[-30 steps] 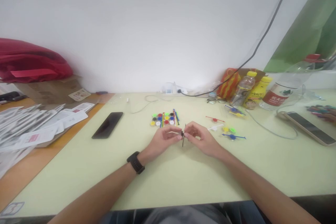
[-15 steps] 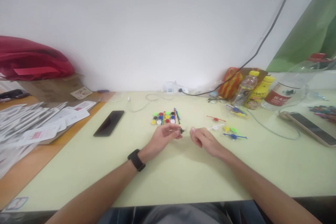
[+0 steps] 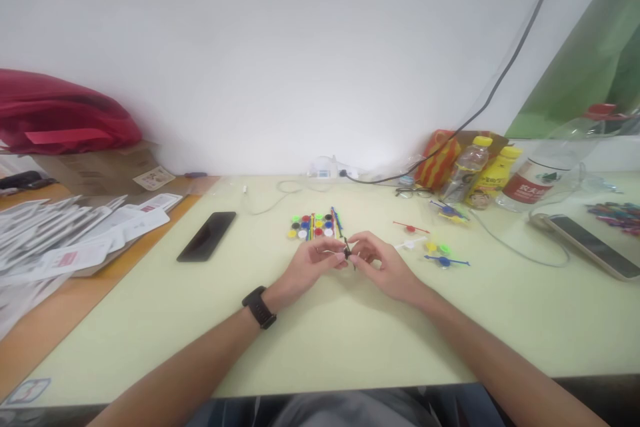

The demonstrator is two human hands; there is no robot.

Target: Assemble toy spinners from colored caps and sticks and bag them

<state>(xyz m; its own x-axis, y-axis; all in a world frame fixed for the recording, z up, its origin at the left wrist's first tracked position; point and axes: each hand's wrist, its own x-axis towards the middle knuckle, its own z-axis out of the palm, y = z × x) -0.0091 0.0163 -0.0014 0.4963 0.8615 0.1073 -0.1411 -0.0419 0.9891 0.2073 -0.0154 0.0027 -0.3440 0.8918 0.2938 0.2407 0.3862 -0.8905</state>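
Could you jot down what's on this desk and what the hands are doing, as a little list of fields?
left hand: pinches a small black piece, watch on wrist
right hand: fingers meet the same piece, with a thin dark stick
behind hands: coloured caps and sticks
right of hands: loose coloured pieces
far left: black phone
surface: pale green table

Black phone, bottles, red bag.

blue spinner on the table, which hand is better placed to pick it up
Right, probably. The blue spinner lies just beyond the right hand; the left hand sits farther away. Both hands pinch the small black piece.
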